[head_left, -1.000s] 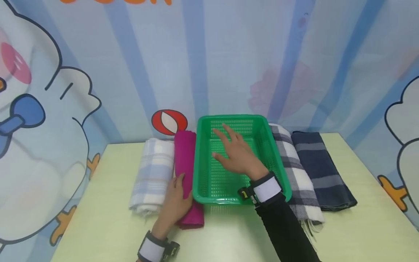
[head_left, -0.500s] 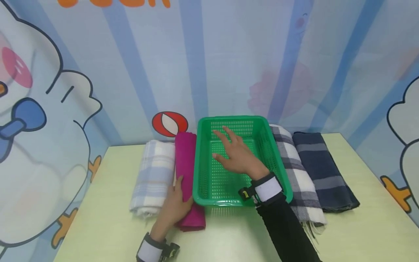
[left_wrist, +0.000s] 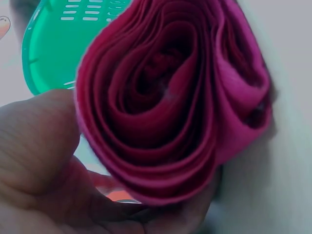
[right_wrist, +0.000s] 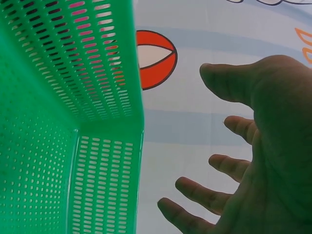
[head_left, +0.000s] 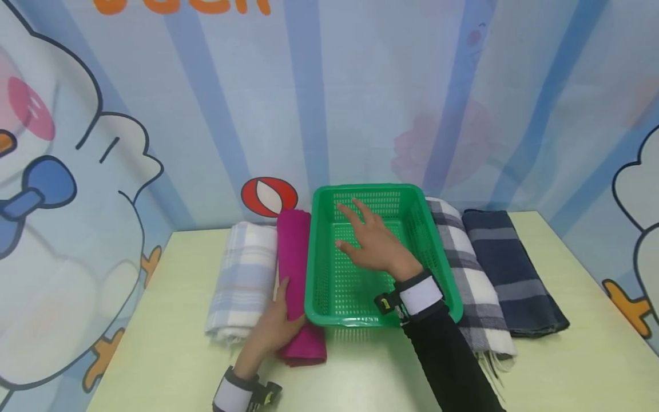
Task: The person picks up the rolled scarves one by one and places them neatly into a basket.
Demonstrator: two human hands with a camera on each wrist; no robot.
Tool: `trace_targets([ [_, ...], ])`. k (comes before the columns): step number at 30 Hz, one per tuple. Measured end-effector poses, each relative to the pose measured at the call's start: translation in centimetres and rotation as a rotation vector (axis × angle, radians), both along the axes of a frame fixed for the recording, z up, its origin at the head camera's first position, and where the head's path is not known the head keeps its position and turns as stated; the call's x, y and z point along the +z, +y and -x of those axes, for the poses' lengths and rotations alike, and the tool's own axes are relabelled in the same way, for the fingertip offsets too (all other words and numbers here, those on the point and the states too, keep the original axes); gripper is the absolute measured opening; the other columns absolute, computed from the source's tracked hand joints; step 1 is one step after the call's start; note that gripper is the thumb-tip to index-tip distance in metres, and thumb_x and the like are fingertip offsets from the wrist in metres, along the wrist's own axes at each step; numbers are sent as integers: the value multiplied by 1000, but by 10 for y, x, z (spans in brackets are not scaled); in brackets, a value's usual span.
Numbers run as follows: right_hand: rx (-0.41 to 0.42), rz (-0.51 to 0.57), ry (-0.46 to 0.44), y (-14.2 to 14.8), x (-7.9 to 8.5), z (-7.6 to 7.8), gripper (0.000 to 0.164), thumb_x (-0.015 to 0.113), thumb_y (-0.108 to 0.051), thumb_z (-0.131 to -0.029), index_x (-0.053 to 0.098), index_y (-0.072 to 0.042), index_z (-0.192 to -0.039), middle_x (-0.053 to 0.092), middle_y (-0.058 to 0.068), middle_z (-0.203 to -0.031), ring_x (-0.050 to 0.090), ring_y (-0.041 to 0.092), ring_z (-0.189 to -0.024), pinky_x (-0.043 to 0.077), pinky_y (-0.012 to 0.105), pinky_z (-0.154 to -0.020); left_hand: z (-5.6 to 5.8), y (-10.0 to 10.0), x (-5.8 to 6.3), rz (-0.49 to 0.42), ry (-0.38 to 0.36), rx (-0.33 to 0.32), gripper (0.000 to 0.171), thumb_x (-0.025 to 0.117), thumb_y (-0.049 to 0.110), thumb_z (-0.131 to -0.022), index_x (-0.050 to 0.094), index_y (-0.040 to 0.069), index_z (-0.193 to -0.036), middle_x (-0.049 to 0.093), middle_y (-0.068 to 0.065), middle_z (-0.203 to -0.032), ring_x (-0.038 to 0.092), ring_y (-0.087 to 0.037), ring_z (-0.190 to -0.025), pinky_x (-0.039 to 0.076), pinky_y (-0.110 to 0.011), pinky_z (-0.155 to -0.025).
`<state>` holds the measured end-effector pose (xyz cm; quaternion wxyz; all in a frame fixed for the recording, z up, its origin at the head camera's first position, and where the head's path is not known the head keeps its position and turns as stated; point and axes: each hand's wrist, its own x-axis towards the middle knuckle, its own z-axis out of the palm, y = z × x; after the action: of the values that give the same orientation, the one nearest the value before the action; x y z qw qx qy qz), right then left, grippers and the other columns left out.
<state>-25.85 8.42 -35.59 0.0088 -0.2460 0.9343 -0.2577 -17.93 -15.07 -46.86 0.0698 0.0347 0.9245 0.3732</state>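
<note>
A magenta scarf [head_left: 294, 246], folded and rolled into a long bundle, lies on the table along the left side of the green basket [head_left: 334, 319]. My left hand [head_left: 278, 326] grips its near half, thumb on the basket side and fingers round the other side. The left wrist view shows the spiral end of the roll, with the thumb [left_wrist: 39, 136] pressed beside it and the fingers partly hidden beneath. Over the basket hovers my right hand [head_left: 374, 243], fingers spread and holding nothing. In the right wrist view its fingers [right_wrist: 204, 195] stand apart from the basket's rim.
Left of the magenta roll lies a white and pale blue checked scarf [head_left: 246, 274]. Right of the basket are a grey and white checked scarf [head_left: 471, 280] with fringe and a folded navy striped scarf [head_left: 512, 269]. A printed cloth backdrop [head_left: 360, 103] rises behind the table [head_left: 170, 343].
The head view shifts slightly, so everything sits a little lower in it. My left hand stays on the magenta scarf and my right hand keeps its spread pose over the basket.
</note>
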Motion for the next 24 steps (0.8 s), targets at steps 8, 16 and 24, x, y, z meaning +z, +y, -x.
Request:
trace_targets([
  [8, 1, 9, -31, -6, 3, 0, 70, 53, -36, -99, 16, -20, -157, 6, 16, -164, 17, 52, -145, 35, 65, -107, 2, 1, -2, 13, 47, -42, 86, 69, 25, -86, 21, 7, -155, 63, -18, -93, 60, -19, -72, 53, -37, -68],
  [16, 12, 54, -35, -8, 1, 2, 69, 54, -35, -99, 19, -18, -156, 7, 17, -163, 17, 51, -146, 36, 65, -107, 4, 1, 4, -150, 16, 13, 71, 68, 21, -87, 37, 15, -150, 57, -27, -130, 64, -29, -95, 53, -50, -86],
  [24, 35, 78, -21, -12, -1, 3, 69, 54, -34, -99, 20, -16, -156, 3, 18, -163, 15, 51, -146, 35, 67, -106, 2, -1, 9, -305, -63, 76, 67, 64, 16, -90, 36, 17, -151, 48, -27, -139, 58, -33, -108, 47, -53, -96],
])
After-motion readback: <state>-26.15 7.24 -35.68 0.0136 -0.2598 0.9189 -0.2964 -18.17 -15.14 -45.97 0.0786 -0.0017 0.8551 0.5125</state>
